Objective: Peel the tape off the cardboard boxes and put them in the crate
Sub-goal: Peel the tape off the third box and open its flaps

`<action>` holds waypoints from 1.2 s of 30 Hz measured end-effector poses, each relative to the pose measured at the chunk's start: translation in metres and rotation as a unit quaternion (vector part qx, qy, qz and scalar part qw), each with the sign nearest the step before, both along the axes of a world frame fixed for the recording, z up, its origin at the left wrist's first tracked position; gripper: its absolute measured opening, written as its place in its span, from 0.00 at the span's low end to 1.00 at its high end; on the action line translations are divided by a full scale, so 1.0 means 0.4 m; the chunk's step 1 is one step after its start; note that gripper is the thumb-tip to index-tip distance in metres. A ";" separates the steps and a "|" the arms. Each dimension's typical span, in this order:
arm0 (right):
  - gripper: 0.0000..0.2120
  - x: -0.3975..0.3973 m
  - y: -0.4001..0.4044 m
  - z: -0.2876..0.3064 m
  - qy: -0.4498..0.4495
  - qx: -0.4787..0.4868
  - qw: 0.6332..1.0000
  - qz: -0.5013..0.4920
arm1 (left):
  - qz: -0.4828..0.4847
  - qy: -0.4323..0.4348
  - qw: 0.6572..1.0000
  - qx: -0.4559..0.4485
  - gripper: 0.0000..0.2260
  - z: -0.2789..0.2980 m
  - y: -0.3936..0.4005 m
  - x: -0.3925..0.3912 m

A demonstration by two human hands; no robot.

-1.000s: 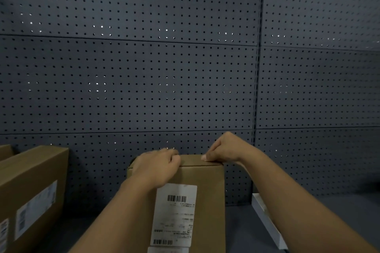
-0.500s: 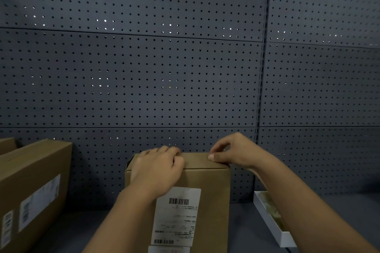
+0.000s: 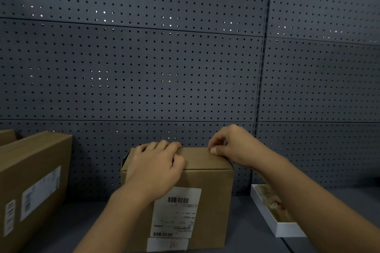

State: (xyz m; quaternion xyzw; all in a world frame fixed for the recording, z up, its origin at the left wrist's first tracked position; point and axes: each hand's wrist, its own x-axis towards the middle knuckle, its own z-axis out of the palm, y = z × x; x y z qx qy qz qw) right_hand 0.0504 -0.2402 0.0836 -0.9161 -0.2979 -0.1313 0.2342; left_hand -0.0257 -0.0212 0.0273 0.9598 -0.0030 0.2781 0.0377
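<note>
1. A cardboard box (image 3: 205,191) stands on the grey table (image 3: 242,222) in the centre foreground, in front of a dark pegboard wall (image 3: 164,68).
2. The left hand (image 3: 153,167) lies palm-down over the box's top left edge, fingers curled onto the top; whether they hold anything under them I cannot tell.
3. The right hand (image 3: 234,148) sits at the top right of the box, thumb and forefinger pinched together at the surface. The grip looks closed on something thin, but no tape can be made out between the fingertips.
4. A white shipping label (image 3: 181,211) on the box's near face carries a barcode at its top and another at its bottom; the printed lines between are too blurred to read. A smaller white sticker (image 3: 167,244) with faint red marks sits just below it.
5. A second cardboard box (image 3: 30,187) stands to the left, well apart, with white barcode labels on its side, also unreadable.
6. A shallow white tray (image 3: 285,230) lies to the right on the table, partly behind the right forearm.
</note>
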 end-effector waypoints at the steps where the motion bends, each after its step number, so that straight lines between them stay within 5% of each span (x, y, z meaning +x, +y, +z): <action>1: 0.04 -0.001 0.000 -0.002 -0.003 0.003 1.000 -0.002 | -0.001 0.000 1.000 0.001 0.34 -0.001 0.000 -0.003; 28: 0.06 0.000 0.024 -0.059 -0.054 0.016 0.998 -0.019 | 0.000 0.002 1.000 -0.008 0.28 -0.008 0.003 0.002; 36: 0.03 -0.059 -0.050 -0.028 0.034 0.087 0.994 0.058 | -0.003 -0.002 1.000 -0.015 0.28 -0.008 0.000 -0.009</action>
